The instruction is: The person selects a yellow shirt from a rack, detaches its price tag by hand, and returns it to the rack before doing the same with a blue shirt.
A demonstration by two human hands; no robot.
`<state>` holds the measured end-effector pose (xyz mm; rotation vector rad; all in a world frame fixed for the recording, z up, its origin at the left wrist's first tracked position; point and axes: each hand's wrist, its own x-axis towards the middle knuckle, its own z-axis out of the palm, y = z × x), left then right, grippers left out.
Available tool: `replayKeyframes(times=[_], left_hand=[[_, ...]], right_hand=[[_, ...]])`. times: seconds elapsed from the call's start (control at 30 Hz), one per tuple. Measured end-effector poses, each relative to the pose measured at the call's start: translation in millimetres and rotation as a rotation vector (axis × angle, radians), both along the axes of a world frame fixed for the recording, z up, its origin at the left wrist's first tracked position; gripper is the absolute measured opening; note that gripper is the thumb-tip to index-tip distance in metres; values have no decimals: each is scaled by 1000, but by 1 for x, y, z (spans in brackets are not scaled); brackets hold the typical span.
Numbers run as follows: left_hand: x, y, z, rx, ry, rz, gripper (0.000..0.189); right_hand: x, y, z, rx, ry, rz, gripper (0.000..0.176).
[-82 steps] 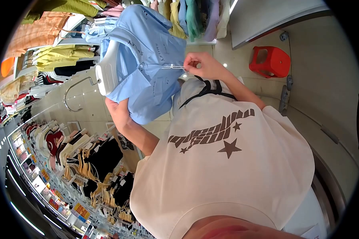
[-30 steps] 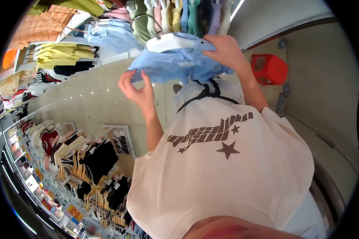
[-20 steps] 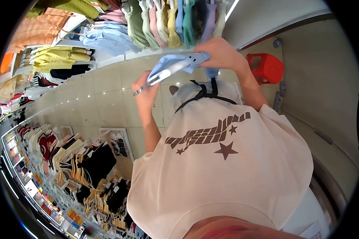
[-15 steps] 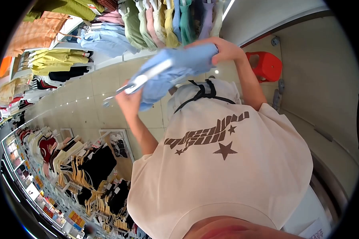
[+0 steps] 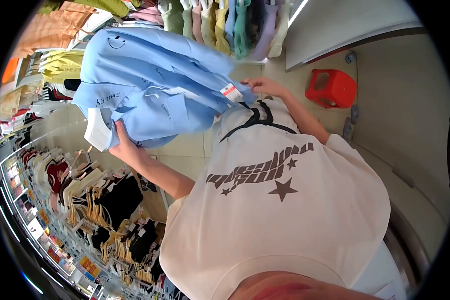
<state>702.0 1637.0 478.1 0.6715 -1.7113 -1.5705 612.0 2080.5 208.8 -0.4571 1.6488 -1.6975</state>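
Observation:
A light blue shirt (image 5: 150,65) with "SMILEY" lettering and a smiley print is spread out in the air between my two hands. My left hand (image 5: 122,142) grips it at the collar end, beside a white hanger (image 5: 99,130) that shows at the neck. At the other end, my right hand (image 5: 260,86) pinches the shirt's edge near a white and red price tag (image 5: 231,92). The fingertips of my left hand are partly covered by the fabric.
Hanging garments in several colours (image 5: 220,25) line the far rack. Yellow tops (image 5: 62,65) hang at the upper left, and clothes on wooden hangers (image 5: 92,205) fill the lower left. A red stool (image 5: 331,89) stands on the floor at the right.
The bunched blue shirt has been opened out and now hangs wide. My left hand has moved left and a little down; my right hand has shifted slightly down and left.

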Motion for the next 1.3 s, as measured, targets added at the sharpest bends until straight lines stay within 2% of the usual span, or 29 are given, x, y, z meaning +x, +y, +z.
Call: replayKeyframes(times=[0.07, 0.17, 0.27, 0.33, 0.37, 0.47, 0.5, 0.6, 0.63, 0.7, 0.73, 0.77, 0.87, 0.9, 0.97, 1.03, 1.13, 1.17, 1.3], left_hand=[[3, 1, 0, 8, -14, 4, 48], [7, -6, -15, -32, -129, -42, 48], [4, 17, -23, 114, -165, -139, 50], [2, 35, -30, 255, -198, -228, 58], [1, 45, -35, 337, -216, -278, 55], [1, 80, -57, 571, -237, -488, 50], [2, 94, -64, 632, -253, -559, 49], [5, 139, -67, 696, -293, -753, 45], [7, 144, -66, 738, -293, -920, 46], [5, 149, -68, 666, -229, -999, 46], [3, 151, -65, 629, -200, -1037, 46], [2, 152, -60, 637, -171, -1036, 46], [-2, 149, -54, 668, -130, -990, 44], [-4, 154, -56, 677, -144, -909, 43], [-6, 155, -50, 626, -213, -848, 45], [-8, 157, -46, 609, -234, -819, 49], [-11, 157, -46, 634, -200, -824, 56], [-12, 156, -47, 639, -194, -827, 58], [-17, 154, -43, 623, -236, -839, 62]], right_hand=[[-7, -4, 15, -203, -12, -91, 31], [-4, -21, 81, -616, -442, -92, 34], [-2, -31, 95, -859, -529, 46, 49], [6, -40, 88, -1138, -746, 53, 55], [9, -46, 90, -1273, -858, 56, 57], [16, -62, 114, -1283, -957, -2, 63], [21, -67, 117, -1190, -1000, -187, 67], [33, -78, 161, -1267, -1099, -55, 67], [35, -83, 164, -1214, -1027, -96, 67], [33, -85, 131, -1235, -982, -130, 68], [32, -88, 137, -1261, -937, -43, 66], [30, -92, 145, -1284, -886, 43, 65], [38, -95, 153, -1066, -746, -69, 57], [46, -93, 158, -832, -765, -316, 52], [37, -92, 138, -834, -555, -51, 55], [39, -86, 134, -713, -415, 29, 57], [49, -85, 153, -581, -502, -125, 56], [43, -85, 142, -632, -401, -24, 52], [36, -77, 132, -613, -362, 68, 50]])
